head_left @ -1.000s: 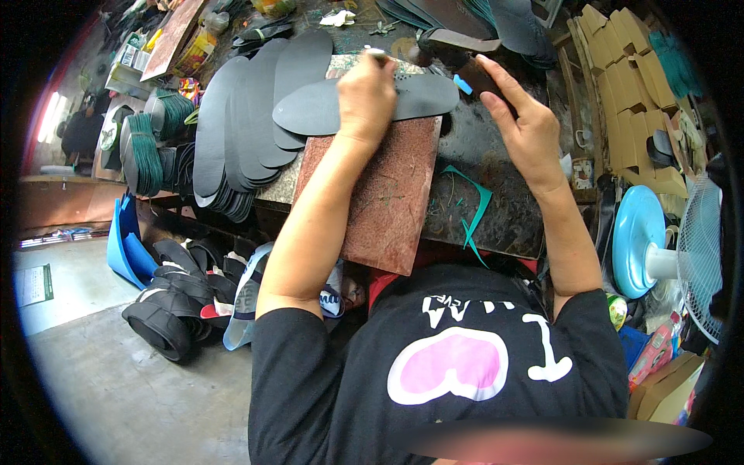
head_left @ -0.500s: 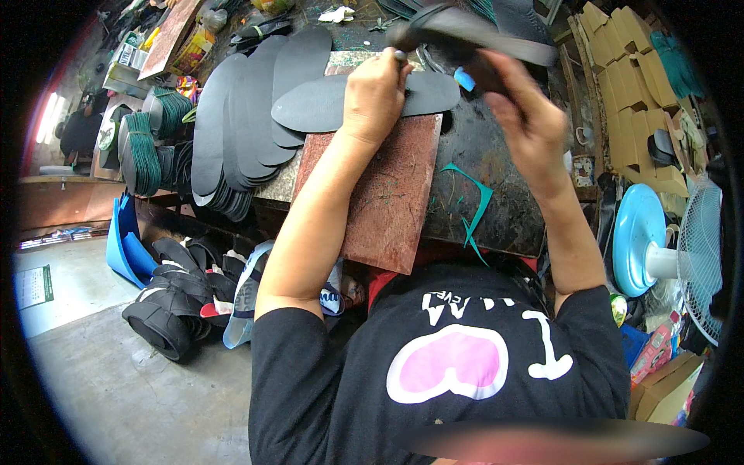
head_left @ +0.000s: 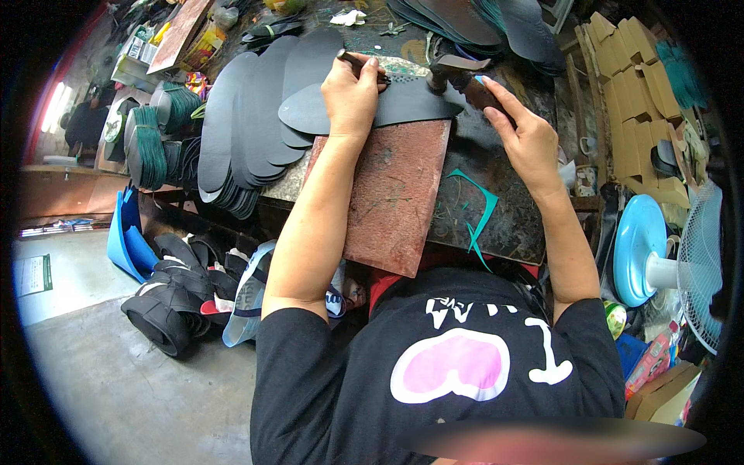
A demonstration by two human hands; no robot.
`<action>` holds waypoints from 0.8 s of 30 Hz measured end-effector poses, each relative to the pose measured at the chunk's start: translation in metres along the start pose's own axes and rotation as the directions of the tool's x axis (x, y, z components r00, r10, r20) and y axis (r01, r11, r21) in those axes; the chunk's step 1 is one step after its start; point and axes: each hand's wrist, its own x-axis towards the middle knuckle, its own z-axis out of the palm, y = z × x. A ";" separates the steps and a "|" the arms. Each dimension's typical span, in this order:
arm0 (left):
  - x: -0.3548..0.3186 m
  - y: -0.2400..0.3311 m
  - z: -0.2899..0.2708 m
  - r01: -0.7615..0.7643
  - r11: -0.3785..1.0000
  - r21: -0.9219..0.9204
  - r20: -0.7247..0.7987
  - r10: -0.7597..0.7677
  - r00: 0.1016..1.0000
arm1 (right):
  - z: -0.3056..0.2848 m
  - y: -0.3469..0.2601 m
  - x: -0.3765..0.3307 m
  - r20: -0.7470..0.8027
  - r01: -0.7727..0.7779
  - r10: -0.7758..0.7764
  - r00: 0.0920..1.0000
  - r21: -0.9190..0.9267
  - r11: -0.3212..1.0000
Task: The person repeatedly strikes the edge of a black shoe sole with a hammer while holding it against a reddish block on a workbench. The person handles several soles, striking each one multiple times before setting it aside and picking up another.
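A black insole-shaped sheet [head_left: 415, 107] lies crosswise over the far end of a reddish-brown board [head_left: 395, 186] on the dark workbench. My left hand [head_left: 353, 97] is closed around a short dark rod-like tool [head_left: 350, 59], tilted above the sheet; its lower tip is partly hidden by my fingers. My right hand [head_left: 527, 136] grips the dark handle of a hammer [head_left: 484, 97]. The hammer's head is over the sheet's right part, and I cannot tell whether it touches. A dotted patch shows at the sheet's far edge, between my hands.
Stacked black insole sheets [head_left: 256, 116] lie to the left, with more sheets [head_left: 449, 27] at the back. Tied green-edged bundles [head_left: 145, 147] stand further left. A teal scrap strip [head_left: 487, 205] lies on the bench. To the right are cardboard boxes [head_left: 639, 116] and a blue fan [head_left: 639, 248].
The blurred, raised hammer has come down over the sheet's right part. My left hand has shifted slightly left and the rod has tipped sideways. The sheet's right end has moved rightward and nearer.
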 end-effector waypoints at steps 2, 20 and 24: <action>0.001 -0.001 -0.001 0.002 1.000 -0.019 -0.023 -0.002 1.000 | -0.003 0.000 0.002 -0.011 -0.014 0.014 1.000 0.006 1.000; -0.009 0.005 0.008 -0.521 0.598 0.609 0.257 0.472 0.843 | -0.007 -0.026 0.014 -0.070 0.098 -0.087 0.994 0.172 0.980; 0.000 -0.002 0.004 0.075 0.984 -0.163 0.014 -0.074 0.997 | -0.010 -0.008 0.008 0.017 -0.092 0.091 0.996 0.079 0.993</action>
